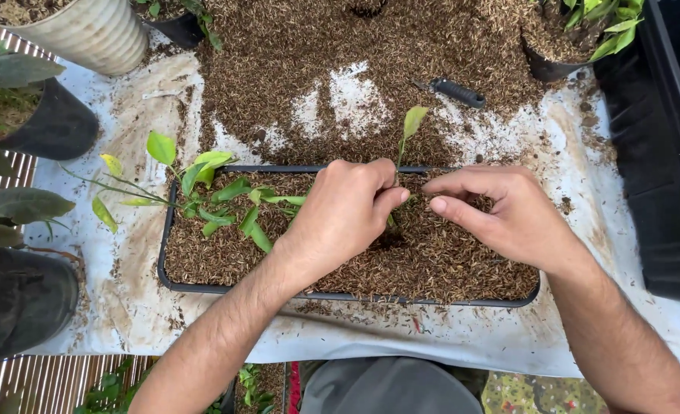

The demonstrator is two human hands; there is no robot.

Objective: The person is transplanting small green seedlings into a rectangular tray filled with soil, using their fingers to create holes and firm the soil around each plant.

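Note:
A black rectangular tray (pixel 168 230) filled with brown husk-like growing mix lies in front of me on a white sheet. My left hand (pixel 344 215) pinches the thin stem of a small green cutting (pixel 412 124) that stands upright in the mix near the tray's middle. My right hand (pixel 508 215) is beside it, fingers curled and pressing into the mix at the stem's base. Several leafy cuttings (pixel 209 192) lie across the tray's left end.
A heap of loose husk mix (pixel 340 54) covers the sheet behind the tray, with a black-handled tool (pixel 456 92) on it. Potted plants (pixel 79 31) stand at the left and top. A black bin (pixel 661 153) sits at the right.

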